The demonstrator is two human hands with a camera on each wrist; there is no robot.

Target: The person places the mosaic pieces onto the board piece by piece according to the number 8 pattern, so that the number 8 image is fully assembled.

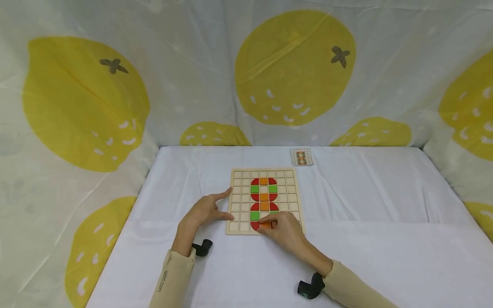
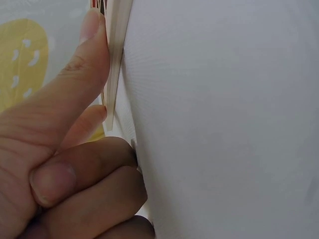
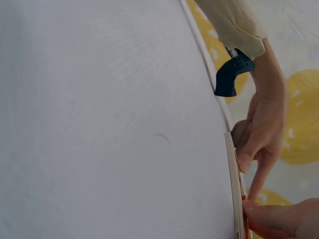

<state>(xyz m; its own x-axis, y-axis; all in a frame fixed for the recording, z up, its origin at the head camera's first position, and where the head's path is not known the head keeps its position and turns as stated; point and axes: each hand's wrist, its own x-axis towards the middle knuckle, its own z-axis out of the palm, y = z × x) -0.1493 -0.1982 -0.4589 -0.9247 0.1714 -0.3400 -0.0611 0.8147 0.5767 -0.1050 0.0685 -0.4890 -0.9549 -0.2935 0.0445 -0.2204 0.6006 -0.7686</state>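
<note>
A square wooden grid board [image 1: 236,199] lies on the white table, with red, orange and green tiles forming a figure eight in its middle columns. My left hand [image 1: 205,209] rests against the board's left edge, thumb and index finger spread apart along it; the left wrist view shows its other fingers curled beneath. Over the bottom row, my right hand [image 1: 286,231] pinches an orange square tile [image 1: 265,225] between thumb and fingertips. Just left of that tile sits a red rounded tile [image 1: 254,225]. The bottom right of the pattern is hidden behind my right hand.
Beyond the board, near the table's back edge, lies a small card [image 1: 301,157] printed with a similar grid pattern. A white cloth covers the table [image 1: 369,256]. Curtains with yellow lemons [image 1: 294,68] hang at the back and sides.
</note>
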